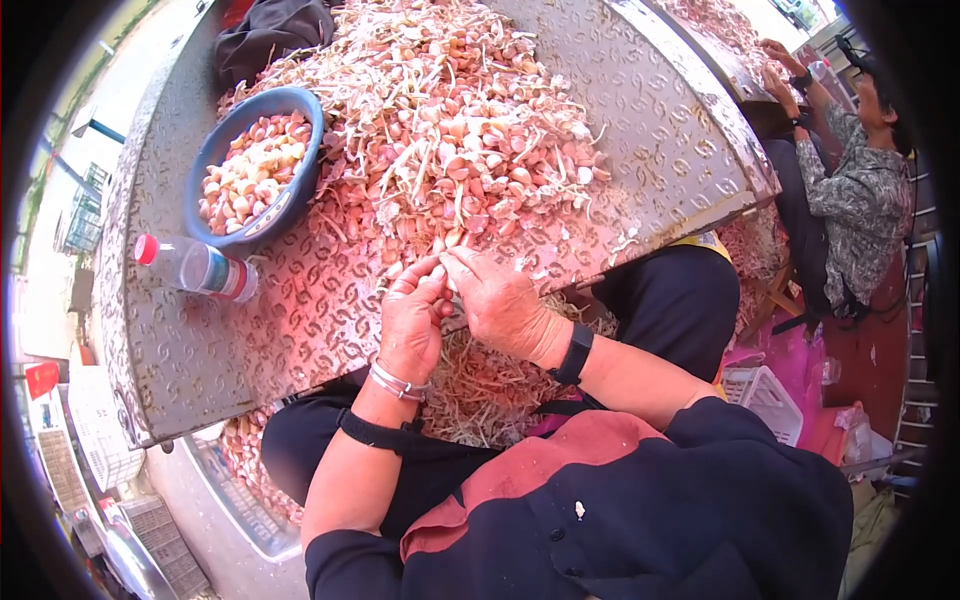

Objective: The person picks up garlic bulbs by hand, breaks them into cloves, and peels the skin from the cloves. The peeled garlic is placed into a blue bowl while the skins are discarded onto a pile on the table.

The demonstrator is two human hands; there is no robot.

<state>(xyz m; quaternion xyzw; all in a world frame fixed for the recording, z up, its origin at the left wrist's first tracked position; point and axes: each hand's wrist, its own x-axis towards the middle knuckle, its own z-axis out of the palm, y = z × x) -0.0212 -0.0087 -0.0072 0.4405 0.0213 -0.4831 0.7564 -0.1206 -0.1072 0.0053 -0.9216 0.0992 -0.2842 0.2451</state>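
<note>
My left hand (pixel 412 318) and my right hand (pixel 497 302) meet at the table's near edge, fingertips pinched together around a garlic clove (pixel 452 240) that is mostly hidden by the fingers. Just beyond them spreads a large heap of pinkish garlic cloves (pixel 480 150) mixed with dry skins and stalks. To the left of the heap, a blue bowl (pixel 310 170) holds several pale cloves. A clear plastic bottle (pixel 205 270) with a red cap lies on its side nearer the front left.
The patterned metal table (pixel 670 140) reaches to the right. A co-worker (pixel 850 190) sits at another garlic-covered table at the upper right. A white basket (pixel 765 400) stands low on the right. At the lower left are a crate of garlic (pixel 250 480) and white baskets (pixel 100 425).
</note>
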